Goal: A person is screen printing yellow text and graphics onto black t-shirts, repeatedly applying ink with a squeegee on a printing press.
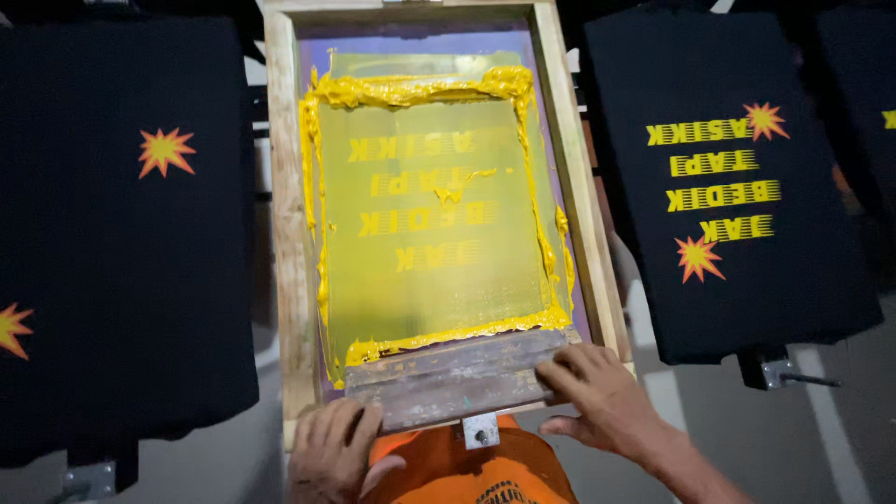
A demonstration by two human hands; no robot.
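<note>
1. At the centre of the head view, one wooden-framed printing screen (281, 205) lies flat, its mesh coated in yellow ink (415, 91) that is banked in a thick ridge along all four sides.
2. One wooden squeegee (457, 378) rests across the near end of the screen, touching the near ink ridge.
3. Two hands are present. The left hand (334, 448) curls over the squeegee's left end and the frame's near rail; the right hand (597, 387) lies flat on the squeegee's right end, fingers spread, pressing rather than clenching.
4. Three black shirts on pallets are visible: the left shirt (112, 243), showing two orange stars, the right shirt (728, 187), printed yellow with two stars, and a third shirt (863, 93), cut by the right edge.
5. Narrow gaps separate the frame from both neighbouring shirts; the mesh ahead of the squeegee is unobstructed.
</note>
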